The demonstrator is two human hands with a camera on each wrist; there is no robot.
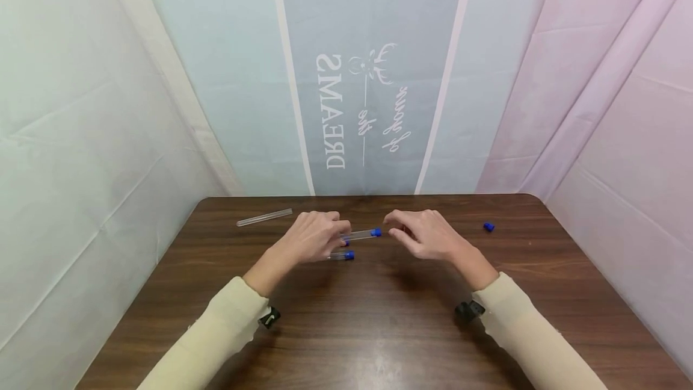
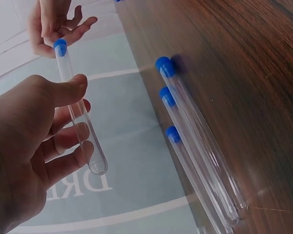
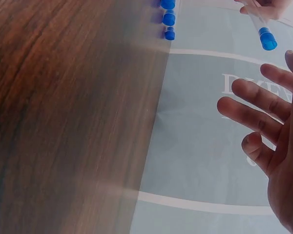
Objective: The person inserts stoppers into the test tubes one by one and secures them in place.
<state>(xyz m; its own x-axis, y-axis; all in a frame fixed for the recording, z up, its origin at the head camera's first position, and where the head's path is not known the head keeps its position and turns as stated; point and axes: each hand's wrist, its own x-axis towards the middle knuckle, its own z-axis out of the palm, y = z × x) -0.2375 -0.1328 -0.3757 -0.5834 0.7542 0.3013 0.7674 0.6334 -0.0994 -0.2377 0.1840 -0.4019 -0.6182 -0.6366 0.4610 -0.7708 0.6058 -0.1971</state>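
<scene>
My left hand (image 1: 314, 236) pinches a clear test tube (image 2: 79, 114) between thumb and fingers, above the table. A blue cap (image 1: 376, 232) covers the end of this tube that faces right. My right hand (image 1: 425, 233) is just right of that cap and apart from it. Its fingers (image 3: 251, 95) are spread and loosely bent, holding nothing. Below the left hand, three capped test tubes (image 2: 200, 141) lie side by side on the table; in the head view the hand hides most of them.
On the brown wooden table (image 1: 373, 330), an uncapped clear tube (image 1: 264, 217) lies at the back left. Loose blue plastic (image 1: 489, 227), apparently a cap or caps, lies at the back right. A printed cloth (image 1: 373, 17) hangs behind the table's far edge.
</scene>
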